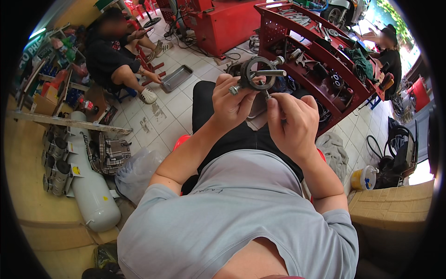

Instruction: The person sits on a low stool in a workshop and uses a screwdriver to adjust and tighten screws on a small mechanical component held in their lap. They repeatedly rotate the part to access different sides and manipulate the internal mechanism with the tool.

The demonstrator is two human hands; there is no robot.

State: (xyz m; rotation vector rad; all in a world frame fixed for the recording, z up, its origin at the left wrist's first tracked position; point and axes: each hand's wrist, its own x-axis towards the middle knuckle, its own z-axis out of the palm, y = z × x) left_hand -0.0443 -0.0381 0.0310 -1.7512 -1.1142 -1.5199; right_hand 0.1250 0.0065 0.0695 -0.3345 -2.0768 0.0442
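Observation:
In front of my lap, my left hand (230, 100) grips a dark metal ring fitting (244, 75) from its left side, fingers wrapped round it. Bolts stick out of the ring: one bolt (278, 61) at the upper right and another bolt (235, 89) beside my left fingers. A pale metal rod (274, 73) shows across the ring's opening and extends to the right. Under the ring, my right hand (295, 121) pinches a small bolt (267, 94) between thumb and forefinger. Its lower end is hidden by the fingertips.
A red tool cart (272, 32) loaded with tools stands ahead on the right. One person (109, 60) sits at the left, a hand by a grey tray (176, 78) on the tiled floor. Another person (390, 60) is far right. A white tank (88, 176) lies left; a cardboard box (390, 204) sits right.

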